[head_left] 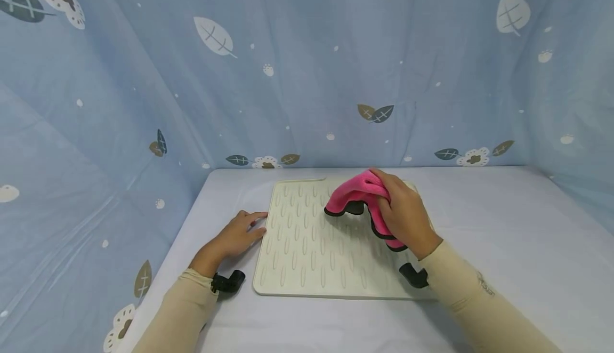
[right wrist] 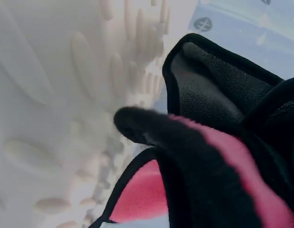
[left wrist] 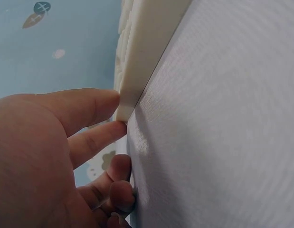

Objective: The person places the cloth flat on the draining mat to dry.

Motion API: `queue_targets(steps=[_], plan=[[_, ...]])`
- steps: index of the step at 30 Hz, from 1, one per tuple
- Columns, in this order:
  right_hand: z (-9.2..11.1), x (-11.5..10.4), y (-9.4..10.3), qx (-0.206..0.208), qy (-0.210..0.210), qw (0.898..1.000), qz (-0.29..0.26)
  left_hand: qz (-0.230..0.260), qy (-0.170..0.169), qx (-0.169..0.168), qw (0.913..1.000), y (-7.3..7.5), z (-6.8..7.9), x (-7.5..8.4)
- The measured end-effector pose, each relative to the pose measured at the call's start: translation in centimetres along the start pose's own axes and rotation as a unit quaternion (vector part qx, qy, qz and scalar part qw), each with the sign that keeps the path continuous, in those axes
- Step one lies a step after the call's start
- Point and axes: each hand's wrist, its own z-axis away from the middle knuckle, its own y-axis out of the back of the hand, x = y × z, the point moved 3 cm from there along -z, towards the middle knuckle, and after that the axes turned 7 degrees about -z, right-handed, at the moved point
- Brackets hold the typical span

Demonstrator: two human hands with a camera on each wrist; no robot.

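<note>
Two beige sleeves, the left sleeve (head_left: 175, 313) and the right sleeve (head_left: 484, 299), reach in over the near part of a white worktop (head_left: 326, 326). A black gadget (head_left: 229, 282) sits at the left wrist, and a second black gadget (head_left: 414, 276) sits at the right wrist, above the near right part of a cream mat (head_left: 307, 259). The mat lies flat on the worktop, its face covered with rows of long oval bumps and its border thin and raised. Beside its left edge rests the left hand (head_left: 232, 237), its fingers released and slightly bent: in the left wrist view the thumb and one fingertip touch the side of the mat, while the other fingers lie loosely curled lower down, by the white surface. Over the right half of the mat, the right hand (head_left: 406, 215) has its fingers clenched round a bunched pink cloth (head_left: 357, 187) with black trim and a dark underside. The cloth drapes down on both sides of the grip and shades the bumps beneath it; whether its lowest corner touches the mat I cannot tell. Beyond the worktop's far edge hangs a blue curtain (head_left: 297, 49) printed with leaves, white flowers and pale paw prints.
</note>
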Motion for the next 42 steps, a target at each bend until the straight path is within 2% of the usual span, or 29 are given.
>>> queue_targets(steps=[3,6,9,13,21,24,27,34,36,38,40,42], plan=[[-0.1,0.3,-0.6,-0.037,-0.004,0.999,0.002,0.002,-0.001,0.000,1.0000,0.0,0.0,0.1],[0.2,0.8,-1.2,-0.101,-0.027,0.994,0.016,0.001,-0.006,0.000,1.0000,0.0,-0.1,0.1],[0.7,1.3,-1.6,-0.160,-0.042,0.986,0.031,-0.004,-0.005,0.000,1.0000,0.0,-0.2,0.0],[1.4,1.8,-1.8,-0.209,-0.039,0.976,0.039,-0.010,-0.005,-0.005,0.9999,0.1,-0.3,-0.2],[2.7,3.3,-1.8,-0.312,-0.043,0.949,0.012,-0.016,-0.002,-0.002,0.9999,0.5,-0.2,0.1],[3.1,3.7,-1.5,-0.332,-0.050,0.942,-0.008,-0.017,-0.007,0.002,0.9998,0.3,-0.2,0.2],[3.6,3.9,-0.9,-0.339,-0.047,0.939,-0.026,-0.015,-0.007,0.000,0.9999,0.1,0.1,0.3],[5.0,4.8,1.3,-0.318,-0.044,0.946,-0.043,-0.030,0.004,-0.005,0.9995,0.0,0.6,1.0],[5.4,5.0,1.7,-0.315,-0.039,0.947,-0.041,-0.052,-0.005,0.014,0.9985,0.3,1.0,1.6],[5.7,5.0,1.9,-0.311,-0.029,0.949,-0.040,-0.082,-0.026,0.058,0.9946,0.9,1.5,2.9],[5.8,4.9,2.1,-0.304,-0.013,0.952,-0.035,-0.108,-0.060,0.112,0.9860,1.6,2.3,5.2],[5.8,5.0,2.3,-0.296,-0.001,0.955,-0.028,-0.127,-0.108,0.166,0.9719,2.1,3.2,8.2]])
